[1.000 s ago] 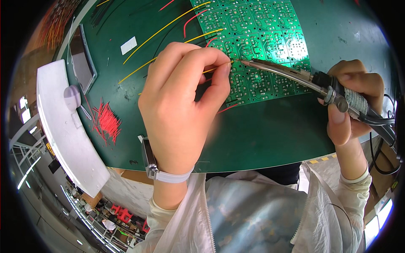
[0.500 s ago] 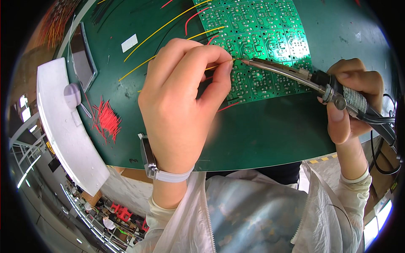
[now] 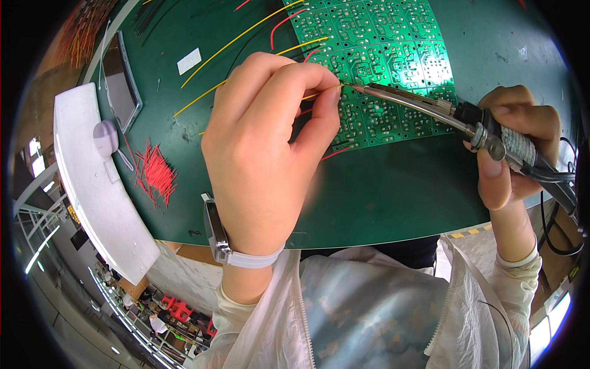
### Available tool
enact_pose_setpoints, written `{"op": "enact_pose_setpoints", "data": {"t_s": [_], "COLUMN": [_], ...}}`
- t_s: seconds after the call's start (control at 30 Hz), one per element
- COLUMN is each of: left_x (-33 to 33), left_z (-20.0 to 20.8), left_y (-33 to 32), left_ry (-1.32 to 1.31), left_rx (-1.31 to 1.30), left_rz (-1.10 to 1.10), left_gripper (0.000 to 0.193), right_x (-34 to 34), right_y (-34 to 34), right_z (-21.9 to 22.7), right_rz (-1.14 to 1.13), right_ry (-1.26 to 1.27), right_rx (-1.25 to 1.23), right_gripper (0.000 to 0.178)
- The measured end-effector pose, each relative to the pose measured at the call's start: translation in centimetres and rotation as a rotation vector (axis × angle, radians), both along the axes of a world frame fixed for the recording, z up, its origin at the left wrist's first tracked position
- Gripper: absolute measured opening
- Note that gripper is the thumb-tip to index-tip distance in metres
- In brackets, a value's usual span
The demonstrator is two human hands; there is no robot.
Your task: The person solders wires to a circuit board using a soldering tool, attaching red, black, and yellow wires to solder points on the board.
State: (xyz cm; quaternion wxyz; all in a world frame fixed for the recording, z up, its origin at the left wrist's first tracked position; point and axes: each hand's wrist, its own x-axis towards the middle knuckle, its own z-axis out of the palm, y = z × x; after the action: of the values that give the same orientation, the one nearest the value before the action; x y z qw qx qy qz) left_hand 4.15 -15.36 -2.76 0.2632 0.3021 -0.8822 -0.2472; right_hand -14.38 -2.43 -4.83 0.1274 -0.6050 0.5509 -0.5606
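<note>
My left hand (image 3: 258, 138) is closed in a pinch on a yellow wire (image 3: 310, 96), with the wire's tip at the green circuit board (image 3: 384, 67). In my right hand (image 3: 528, 120) is a soldering iron (image 3: 424, 106). The iron slants across the board and its tip meets the wire end just beyond my left fingertips; whether solder has melted there is too small to tell. Yellow, red and black wires stick out from the board's left edge. My left hand hides part of that edge and several wires.
On the green table (image 3: 381, 203) a pile of short red wires (image 3: 158, 175) lies left of my hand. Beyond it are a phone (image 3: 121, 83), a small white label sheet (image 3: 189, 61) and a long white panel (image 3: 104, 184). The iron's black cable (image 3: 556, 175) trails off right.
Almost nothing differs. My left hand and the board have shifted very slightly; the iron's tip stays at the same wire end.
</note>
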Motion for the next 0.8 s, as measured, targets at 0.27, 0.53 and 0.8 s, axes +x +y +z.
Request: {"op": "enact_pose_setpoints", "data": {"t_s": [0.27,0.53,0.8], "left_x": [0.1,0.0,-0.9], "left_z": [-0.1,0.7,5.7], "left_y": [-0.1,-0.2,-3.9], "left_ry": [-0.029,-0.128,-0.121], "left_rx": [-0.063,-0.144,-0.155], "left_rz": [-0.004,-0.041,-0.003], "left_gripper": [0.016,0.017,0.013], "right_x": [-0.2,0.0,0.3], "right_y": [0.0,-0.2,-0.4], "right_z": [0.1,0.0,0.0], "right_rz": [-0.004,-0.073,0.051], "right_ry": [-0.008,-0.054,-0.246], "right_rx": [-0.034,-0.108,-0.193], "right_gripper": [0.034,0.033,0.031]}}
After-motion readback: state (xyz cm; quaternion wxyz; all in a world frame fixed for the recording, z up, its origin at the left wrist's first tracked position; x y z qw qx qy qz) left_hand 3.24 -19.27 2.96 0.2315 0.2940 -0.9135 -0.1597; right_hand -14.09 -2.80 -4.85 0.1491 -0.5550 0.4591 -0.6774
